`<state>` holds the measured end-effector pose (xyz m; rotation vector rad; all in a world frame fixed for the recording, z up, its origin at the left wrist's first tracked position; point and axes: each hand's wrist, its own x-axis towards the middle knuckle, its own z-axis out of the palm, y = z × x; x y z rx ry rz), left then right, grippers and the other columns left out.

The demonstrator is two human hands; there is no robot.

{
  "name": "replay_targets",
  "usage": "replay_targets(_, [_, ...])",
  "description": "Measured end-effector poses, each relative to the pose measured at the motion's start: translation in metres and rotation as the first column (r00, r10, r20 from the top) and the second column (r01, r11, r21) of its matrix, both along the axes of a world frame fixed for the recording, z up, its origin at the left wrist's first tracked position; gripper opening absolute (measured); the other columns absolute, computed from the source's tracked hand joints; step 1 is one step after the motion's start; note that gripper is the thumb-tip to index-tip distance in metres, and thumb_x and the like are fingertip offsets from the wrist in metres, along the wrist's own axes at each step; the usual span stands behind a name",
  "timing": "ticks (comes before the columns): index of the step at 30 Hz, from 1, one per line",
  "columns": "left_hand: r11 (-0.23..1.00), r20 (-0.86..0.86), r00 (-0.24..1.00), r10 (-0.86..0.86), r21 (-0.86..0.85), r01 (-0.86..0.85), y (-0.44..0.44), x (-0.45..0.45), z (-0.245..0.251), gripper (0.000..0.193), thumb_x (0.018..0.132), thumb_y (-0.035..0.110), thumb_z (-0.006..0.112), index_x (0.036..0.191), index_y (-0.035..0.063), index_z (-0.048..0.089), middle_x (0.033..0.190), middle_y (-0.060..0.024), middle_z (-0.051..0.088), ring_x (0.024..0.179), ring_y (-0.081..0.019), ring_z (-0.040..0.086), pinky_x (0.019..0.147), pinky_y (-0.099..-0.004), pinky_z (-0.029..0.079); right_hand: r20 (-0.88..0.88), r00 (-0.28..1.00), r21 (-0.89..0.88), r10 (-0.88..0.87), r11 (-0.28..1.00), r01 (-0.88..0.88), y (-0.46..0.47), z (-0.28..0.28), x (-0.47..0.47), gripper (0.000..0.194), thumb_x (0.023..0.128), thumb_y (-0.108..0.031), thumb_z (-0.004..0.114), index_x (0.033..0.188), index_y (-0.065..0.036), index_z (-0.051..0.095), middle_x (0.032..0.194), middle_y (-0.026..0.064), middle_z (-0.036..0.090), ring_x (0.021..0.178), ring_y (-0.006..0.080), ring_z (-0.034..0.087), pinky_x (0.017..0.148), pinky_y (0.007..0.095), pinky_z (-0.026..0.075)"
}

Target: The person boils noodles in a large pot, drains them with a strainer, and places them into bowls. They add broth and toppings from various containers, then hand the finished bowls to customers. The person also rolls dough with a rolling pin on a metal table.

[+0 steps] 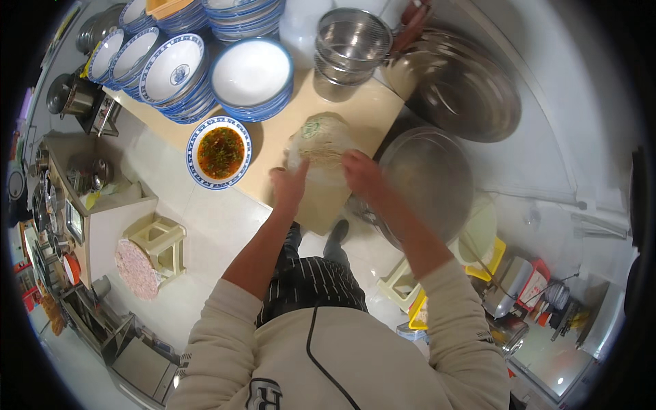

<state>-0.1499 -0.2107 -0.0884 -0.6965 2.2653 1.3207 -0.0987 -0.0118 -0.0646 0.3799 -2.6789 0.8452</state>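
Note:
A clear plastic bag of pale thin noodles, with green printing on top, lies on the light-coloured worktop. My left hand is at the bag's near left side, thumb against the plastic and fingers partly hidden. At the right side, my right hand pinches the bag's edge with curled fingers. Thin plastic spreads between the two hands. Left of the bag, a blue-rimmed bowl of reddish broth with chopped green herbs stands at the worktop's edge.
Stacked blue-and-white bowls and white bowls line the back left. Wire-mesh strainer baskets stand behind the bag. Large metal basins lean against the wall, with a big round vessel beside my right arm. A stool is on the floor.

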Motion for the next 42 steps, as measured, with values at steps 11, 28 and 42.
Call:
replay_targets(11, [0.848, -0.239, 0.95, -0.199, 0.444, 0.289, -0.026, -0.029, 0.029, 0.021, 0.099, 0.016, 0.057, 0.09, -0.0012, 0.063, 0.071, -0.0052, 0.063, 0.063, -0.0123, 0.061, 0.061, -0.0267, 0.049, 0.518, 0.855, 0.218, -0.017, 0.969, -0.113, -0.046, -0.037, -0.031, 0.013, 0.087, -0.008, 0.055, 0.095, -0.007, 0.065, 0.102, 0.0137, 0.064, 0.094, 0.036, 0.063, 0.082, 0.0456, 0.053])
replay_targets(28, [0.757, -0.412, 0.905, -0.103, 0.558, 0.34, -0.016, -0.086, 0.048, 0.02, 0.103, 0.021, 0.057, 0.094, 0.0047, 0.065, 0.073, 0.0033, 0.056, 0.063, -0.0045, 0.049, 0.059, -0.022, 0.042, 0.246, 0.948, 0.068, -0.203, 0.979, 0.192, -0.044, -0.012, -0.045, 0.005, 0.084, -0.004, 0.059, 0.088, -0.005, 0.059, 0.1, 0.0171, 0.063, 0.093, 0.0383, 0.062, 0.079, 0.0473, 0.052])
replay_targets(42, [0.799, -0.775, 0.512, -0.371, 0.015, 0.601, -0.002, 0.014, 0.069, 0.023, 0.094, 0.017, 0.066, 0.111, 0.0015, 0.061, 0.091, -0.0044, 0.059, 0.08, -0.013, 0.058, 0.068, -0.0282, 0.048, 0.605, 0.478, 0.013, -0.637, 0.609, 0.793, -0.018, 0.043, 0.288, 0.018, 0.091, -0.018, 0.056, 0.086, 0.0, 0.057, 0.083, 0.0259, 0.06, 0.085, 0.0466, 0.059, 0.072, 0.0523, 0.045])
